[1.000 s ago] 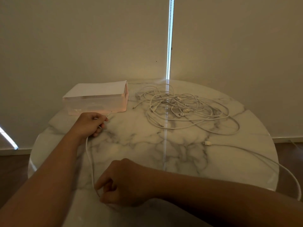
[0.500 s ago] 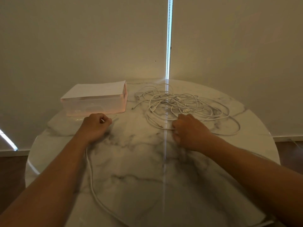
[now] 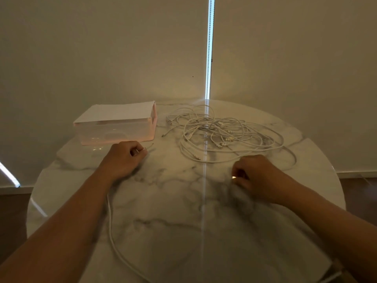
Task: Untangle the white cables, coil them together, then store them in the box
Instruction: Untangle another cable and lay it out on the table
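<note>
A tangle of white cables (image 3: 224, 135) lies at the back right of the round marble table (image 3: 173, 201). A translucent pinkish box (image 3: 116, 127) with a white lid stands at the back left. My left hand (image 3: 124, 158) grips one end of a separated white cable (image 3: 111, 231), whose plug sticks out past my fingers toward the box; the cable trails back under my forearm to the near edge. My right hand (image 3: 253, 174), just in front of the tangle, is curled and pinches a small pale cable end.
Beige blinds hang behind the table, with a bright strip of light (image 3: 209, 48) between them that reflects down the tabletop. Dark floor shows to the left and right of the table.
My right hand left the near cable, reached up to the front of the tangle, then drew back slightly right with a cable end pinched. My left hand kept its grip near the box.
</note>
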`<action>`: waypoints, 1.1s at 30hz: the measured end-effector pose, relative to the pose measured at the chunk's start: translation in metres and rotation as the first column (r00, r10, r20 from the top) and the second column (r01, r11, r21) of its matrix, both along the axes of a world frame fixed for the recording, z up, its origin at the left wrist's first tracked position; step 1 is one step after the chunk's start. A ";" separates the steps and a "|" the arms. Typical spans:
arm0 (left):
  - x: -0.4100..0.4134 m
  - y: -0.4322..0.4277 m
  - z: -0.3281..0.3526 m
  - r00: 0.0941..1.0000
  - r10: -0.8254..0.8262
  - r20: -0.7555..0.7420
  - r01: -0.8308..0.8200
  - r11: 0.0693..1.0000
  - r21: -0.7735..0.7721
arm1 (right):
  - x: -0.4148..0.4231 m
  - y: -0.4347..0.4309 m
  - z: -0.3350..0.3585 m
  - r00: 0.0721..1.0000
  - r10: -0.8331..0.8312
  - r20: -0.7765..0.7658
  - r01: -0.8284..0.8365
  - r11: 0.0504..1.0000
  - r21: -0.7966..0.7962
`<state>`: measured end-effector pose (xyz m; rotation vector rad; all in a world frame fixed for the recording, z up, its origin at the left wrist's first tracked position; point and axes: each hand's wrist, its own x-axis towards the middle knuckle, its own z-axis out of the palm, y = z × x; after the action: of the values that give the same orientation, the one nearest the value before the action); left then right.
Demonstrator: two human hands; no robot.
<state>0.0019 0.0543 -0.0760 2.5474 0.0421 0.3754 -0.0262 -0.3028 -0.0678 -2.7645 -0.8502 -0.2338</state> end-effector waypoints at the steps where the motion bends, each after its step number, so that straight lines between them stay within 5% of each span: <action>1: -0.001 -0.002 0.001 1.000 -0.014 -0.005 0.014 1.000 0.011 | 0.002 0.008 0.000 1.000 0.011 -0.001 -0.011 1.000 -0.006; 9: -0.003 -0.006 0.018 0.999 0.042 0.018 -0.045 0.939 0.340 | 0.018 0.038 0.002 0.996 0.086 -0.023 -0.086 0.996 -0.009; 19: 0.002 -0.021 0.017 0.997 0.064 0.046 -0.074 0.961 0.265 | 0.059 0.046 0.007 0.999 -0.049 0.008 0.049 0.998 0.033; 25: 0.001 -0.026 -0.003 0.999 -0.042 -0.032 0.046 0.992 0.121 | 0.053 0.047 -0.007 1.000 -0.003 0.013 0.002 0.995 0.104; 33: -0.001 -0.022 -0.003 0.999 -0.048 -0.016 0.048 0.998 0.035 | 0.085 0.032 0.028 0.975 -0.185 0.126 0.133 0.931 0.339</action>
<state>0.0007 0.0318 -0.0788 2.5815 -0.0201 0.3408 0.0592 -0.2705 -0.0396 -2.5209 -0.5577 -0.5746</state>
